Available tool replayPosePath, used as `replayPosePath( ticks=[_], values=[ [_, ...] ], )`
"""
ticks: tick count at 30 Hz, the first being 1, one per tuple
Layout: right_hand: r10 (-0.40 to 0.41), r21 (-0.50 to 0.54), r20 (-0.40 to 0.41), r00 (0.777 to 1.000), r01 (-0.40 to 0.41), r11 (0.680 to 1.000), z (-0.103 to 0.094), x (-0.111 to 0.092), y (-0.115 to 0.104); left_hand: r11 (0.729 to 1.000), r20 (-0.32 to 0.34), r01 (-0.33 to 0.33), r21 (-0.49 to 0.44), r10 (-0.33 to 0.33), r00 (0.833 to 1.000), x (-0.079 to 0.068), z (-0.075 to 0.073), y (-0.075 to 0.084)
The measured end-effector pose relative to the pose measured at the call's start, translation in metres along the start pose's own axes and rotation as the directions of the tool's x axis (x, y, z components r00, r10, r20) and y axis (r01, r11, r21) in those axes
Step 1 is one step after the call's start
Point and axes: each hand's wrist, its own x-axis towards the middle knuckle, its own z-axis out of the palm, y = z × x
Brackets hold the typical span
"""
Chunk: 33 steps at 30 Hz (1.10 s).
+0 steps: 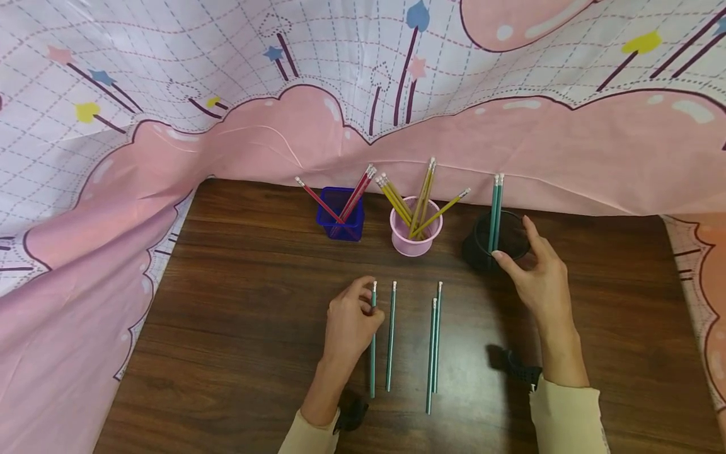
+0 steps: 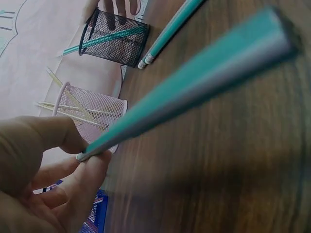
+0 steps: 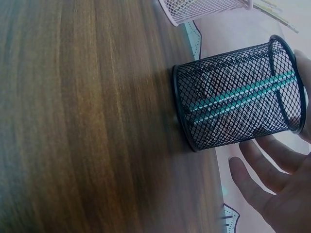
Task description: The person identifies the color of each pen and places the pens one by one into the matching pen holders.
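Note:
Thumb and fingers of my left hand pinch a green pencil near its white eraser end. In the left wrist view that pencil stretches toward the camera, its other end large and blurred. My right hand grips the rim of a black mesh pencil cup, thumb at the front and index finger on the right side. Two green pencils stand inside the cup, erasers up; their lower parts show through the mesh in the right wrist view. Beside my left hand another green pencil lies on the table.
Farther right, two more green pencils lie side by side on the brown wooden table. Along the back stand a blue square basket with red pencils and a pink mesh cup with yellow pencils. A patterned curtain hangs behind.

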Motion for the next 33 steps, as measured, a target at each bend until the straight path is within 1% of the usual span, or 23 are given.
replayPosePath(
  ticks=[3,6,11,13,19,27,33],
  values=[
    [-0.009,0.013,-0.001,1.000,0.009,1.000,0.001,0.000,0.000,1.000,-0.003,-0.002,-0.026,0.002,1.000,0.002,-0.001,0.002],
    [-0.014,0.021,0.002,1.000,0.014,1.000,0.001,0.001,0.000,0.998,-0.002,0.010,-0.068,-0.010,1.000,0.004,0.000,0.005],
    [-0.015,0.004,-0.008,1.000,0.015,1.000,-0.001,0.003,0.000,0.987,-0.005,0.016,-0.163,-0.017,1.000,0.008,0.004,0.013],
    [-0.008,-0.006,-0.011,1.000,0.008,1.000,-0.002,0.003,0.000,0.983,-0.013,0.010,-0.183,-0.012,1.000,0.010,0.006,0.016],
    [0.003,-0.006,-0.004,1.000,-0.003,1.000,-0.002,0.002,-0.001,0.980,-0.040,-0.028,-0.197,0.020,0.999,0.015,0.009,0.023],
    [-0.011,0.016,-0.004,1.000,0.011,1.000,-0.001,0.003,0.000,0.976,-0.029,-0.081,-0.202,0.077,0.997,0.019,0.011,0.028],
    [-0.009,0.026,0.000,1.000,0.009,1.000,0.001,0.003,0.001,0.974,-0.025,-0.092,-0.207,0.089,0.996,0.024,0.009,0.037]
  ],
)
